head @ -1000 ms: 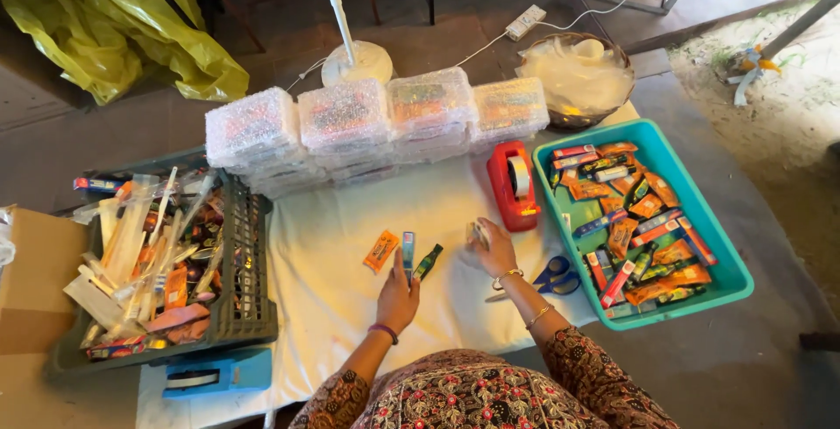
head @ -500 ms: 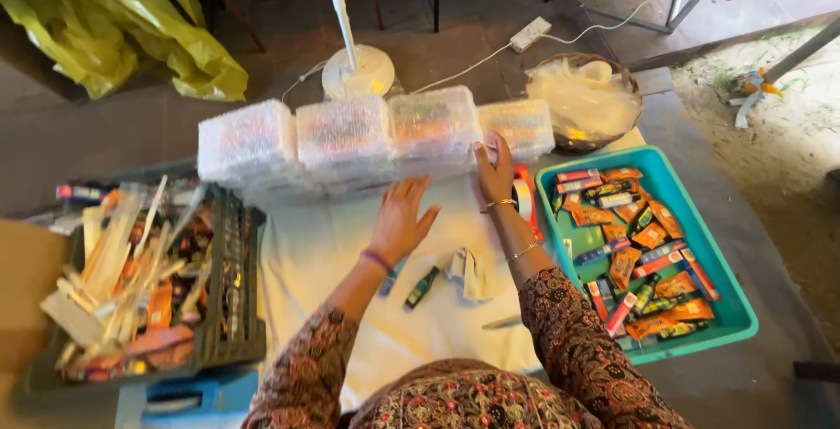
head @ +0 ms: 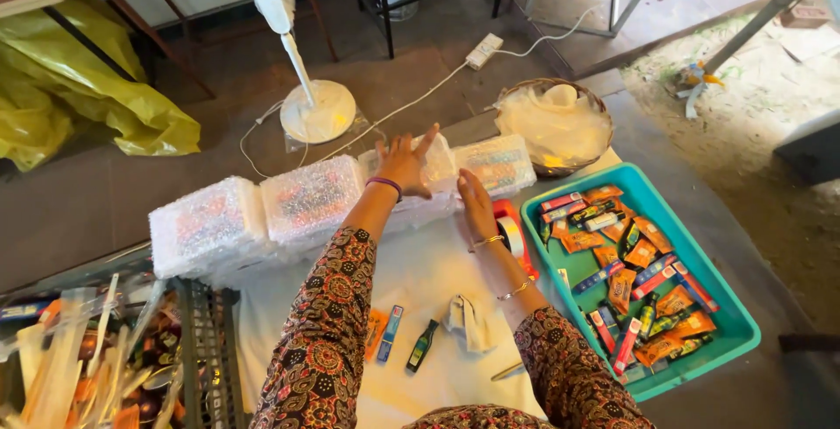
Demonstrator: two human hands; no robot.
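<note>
A yellow plastic sheet (head: 83, 101) lies crumpled on the grey concrete floor (head: 79, 210) at far left, beside a black crate (head: 197, 341) crammed with tubes and sticks too jumbled to count. A white cloth (head: 420, 280) covers the work surface at centre, with a white standing fan (head: 302, 87) and a white power strip (head: 484, 50) on the floor behind it. Four bubble-wrapped bundles (head: 210, 223) stand in a row along the cloth's far edge. The left hand (head: 404, 164), fingers spread and flat, rests open on top of the third bundle (head: 429, 179); the right hand (head: 477, 206), also open with fingers straight, presses against that bundle's near side. On the cloth near the person's patterned sleeves lie one orange packet (head: 374, 328), one blue tube (head: 390, 333), one dark green tube (head: 422, 346), one crumpled white rag (head: 468, 322) and one thin stick (head: 507, 370). A red tape dispenser (head: 516, 236) sits just right of the right wrist. Further right, a round basket (head: 556, 127) holds white plastic, and a teal tray (head: 717, 306) is heaped with small orange, blue and red packets, too many to count. Bare dirt shows at far right.
</note>
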